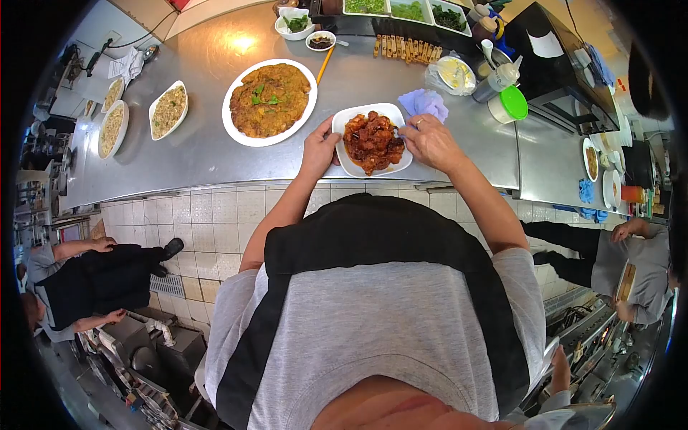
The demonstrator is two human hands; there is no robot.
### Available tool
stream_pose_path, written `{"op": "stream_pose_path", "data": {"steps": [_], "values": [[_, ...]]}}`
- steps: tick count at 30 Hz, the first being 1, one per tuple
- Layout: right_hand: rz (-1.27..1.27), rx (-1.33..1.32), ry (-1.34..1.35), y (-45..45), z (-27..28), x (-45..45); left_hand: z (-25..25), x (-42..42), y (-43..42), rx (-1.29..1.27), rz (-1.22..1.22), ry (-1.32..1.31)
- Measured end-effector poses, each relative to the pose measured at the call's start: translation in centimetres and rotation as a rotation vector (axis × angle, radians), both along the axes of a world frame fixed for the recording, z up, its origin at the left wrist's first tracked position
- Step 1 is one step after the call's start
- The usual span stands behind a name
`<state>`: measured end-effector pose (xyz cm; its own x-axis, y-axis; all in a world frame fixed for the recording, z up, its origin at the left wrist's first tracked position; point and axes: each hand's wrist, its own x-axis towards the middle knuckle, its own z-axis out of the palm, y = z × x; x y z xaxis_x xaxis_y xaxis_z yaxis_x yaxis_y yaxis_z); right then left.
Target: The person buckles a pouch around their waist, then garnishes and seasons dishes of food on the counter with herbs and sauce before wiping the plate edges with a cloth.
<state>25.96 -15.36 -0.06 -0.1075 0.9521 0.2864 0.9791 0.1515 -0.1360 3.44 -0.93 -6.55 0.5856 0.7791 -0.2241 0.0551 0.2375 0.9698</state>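
A white square dish (349, 164) of dark red, saucy meat pieces (373, 141) sits at the front edge of the steel counter. My left hand (320, 150) grips its left side, the thumb at the rim and the other fingers partly hidden. Over the right rim, my right hand (432, 145) has its fingertips pinched together close to the food; what they hold, if anything, is too small to make out. A crumpled lilac cloth (424, 104) lies just behind that hand. To the left is a white oval plate (228, 115) with a large browned pancake (269, 100) topped with green leaves.
Several bowls of fried rice (169, 111) stand on the left of the steel counter (193, 161). Along the back are herb trays (407, 10), wooden clips (407, 49), a green-lidded tub (510, 104) and a black appliance (566, 72). Co-workers (93, 287) are on both sides.
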Motion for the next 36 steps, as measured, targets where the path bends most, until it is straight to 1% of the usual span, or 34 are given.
{"op": "stream_pose_path", "data": {"steps": [3,5,6,8,9,11,12,15,18,21,24,27,29,30,33,36], "values": [[-0.079,-0.161,0.282,-0.4,0.3,0.6,-0.4,0.0,-0.4,0.005,0.018,-0.02],[-0.211,-0.196,0.543,-1.4,0.0,3.1,0.2,-0.4,-1.2,0.027,0.055,-0.037],[-0.275,-0.213,0.674,-1.9,-0.2,4.4,0.3,-0.6,-1.6,-0.01,0.077,-0.048],[-0.379,-0.297,0.54,-3.4,0.4,5.7,0.6,-1.2,-2.4,-0.084,0.125,-0.069],[-0.434,-0.337,0.474,-4.0,0.6,5.7,1.0,-1.7,-2.3,-0.129,0.041,-0.02],[-0.504,-0.315,0.443,-4.3,1.1,4.1,2.8,-3.0,-1.7,-0.22,-0.131,0.077],[-0.538,-0.302,0.426,-4.3,1.2,3.3,2.8,-3.3,-1.3,-0.24,-0.162,0.093],[-0.379,-0.239,0.054,-4.4,-1.4,2.4,2.8,-3.4,-0.7,-0.255,-0.237,0.135],[-0.447,-0.045,0.074,-3.3,-0.8,2.7,2.1,-3.4,-1.3,-0.284,-0.193,0.08],[-0.395,0.094,0.116,-1.7,0.0,1.7,2.0,-3.3,-1.6,-0.303,-0.166,0.07],[-0.378,0.086,0.186,0.8,-0.5,1.0,2.6,-3.6,-1.2,-0.311,-0.252,0.133],[-0.333,0.038,0.316,3.3,-0.5,0.2,2.8,-3.6,-1.4,-0.343,-0.247,0.106],[-0.353,-0.088,0.388,4.6,-0.7,-0.1,2.8,-3.6,-1.5,-0.351,-0.231,0.099],[-0.363,-0.151,0.422,4.9,-0.8,-0.1,2.8,-3.5,-1.6,-0.355,-0.224,0.094],[-0.362,-0.169,0.423,5.1,-0.6,0.3,2.4,-3.6,-1.7,-0.343,-0.216,0.076],[-0.434,-0.173,0.465,3.7,-0.1,2.3,2.6,-3.7,-2.3,-0.347,-0.199,0.056]]}}
